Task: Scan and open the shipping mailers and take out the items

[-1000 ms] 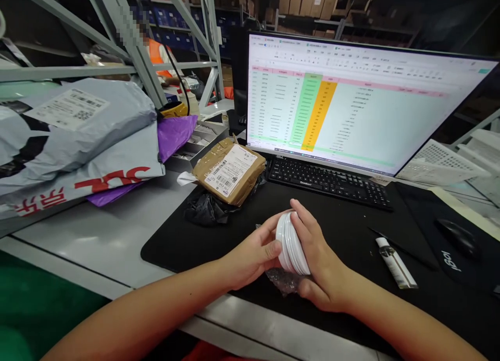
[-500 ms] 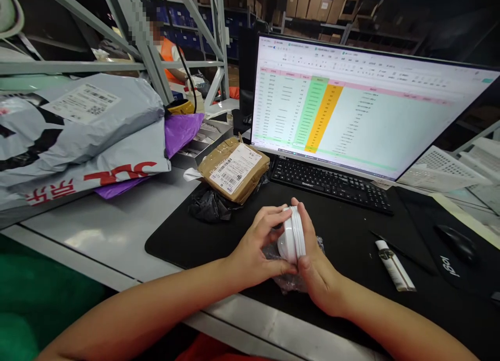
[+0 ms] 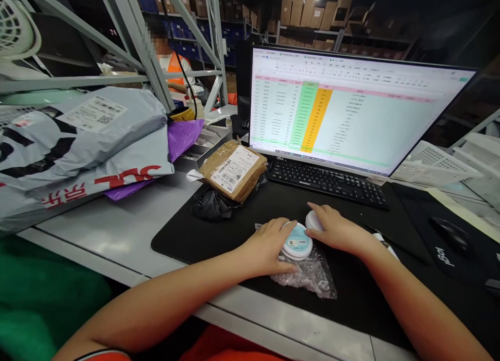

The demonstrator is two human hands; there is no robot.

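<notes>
A flat round jar (image 3: pixel 298 240) with a pale blue label and a barcode on its upturned face sits on clear bubble wrap (image 3: pixel 307 277). My left hand (image 3: pixel 265 249) lies at its left side, fingers apart and fingertips at the far rim. The thumb rests on the wrap, apart from the jar. My right hand (image 3: pixel 336 228) holds a white round piece (image 3: pixel 313 221) between thumb and fingers, just beyond the jar. Most of that piece is hidden by the hand, so I cannot tell whether it is a lid or another jar.
A taped brown parcel (image 3: pixel 234 171) lies on black plastic (image 3: pixel 211 204) to the left. Behind stand the keyboard (image 3: pixel 328 183) and monitor (image 3: pixel 351 116). A mouse (image 3: pixel 451 235) is at right; grey mailer bags (image 3: pixel 89 152) fill the left. A person (image 3: pixel 175 69) is in the background.
The white round object held upright between both hands is now two pieces apart: the labelled jar lies flat at left, the white piece is in my right hand, farther right. My right forearm covers most of the small bottle.
</notes>
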